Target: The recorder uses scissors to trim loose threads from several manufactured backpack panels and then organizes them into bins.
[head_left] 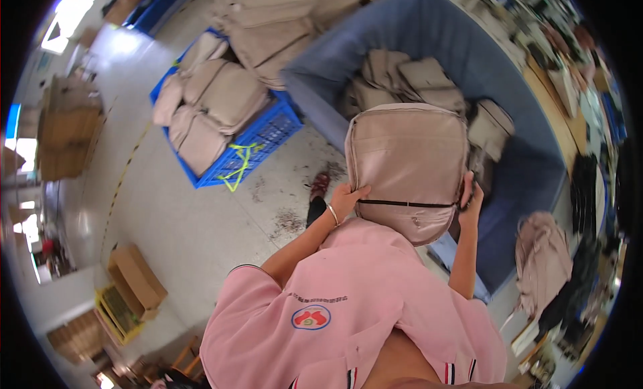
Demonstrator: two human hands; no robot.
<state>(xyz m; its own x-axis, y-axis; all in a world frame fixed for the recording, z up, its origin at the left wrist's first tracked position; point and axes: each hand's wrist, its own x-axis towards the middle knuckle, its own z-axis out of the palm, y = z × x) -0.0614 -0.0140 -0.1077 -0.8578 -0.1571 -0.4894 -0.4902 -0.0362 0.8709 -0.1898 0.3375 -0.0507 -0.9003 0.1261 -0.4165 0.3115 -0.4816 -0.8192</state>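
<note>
A beige-pink backpack (409, 154) with a dark strip across its lower part is held up in front of my body. My left hand (345, 200) is closed on its lower left edge, the thumb lying over the front. At its right edge my right hand (472, 200) is closed round a small dark tool (467, 195), whose exact kind I cannot make out. The right fingers are beside the bag's side; whether they also grip the fabric is hidden. Just behind the bag, more beige bags (429, 81) lie in a large blue-grey fabric-lined bin (529, 154).
A blue plastic crate (268, 131) full of similar bags stands on the floor at the left, a yellow-green cord (240, 167) tied to it. More bags (264, 31) are piled behind. A cluttered worktable (542, 88) runs along the right, near a hanging pinkish bag (541, 255). Cardboard boxes (137, 278) stand lower left.
</note>
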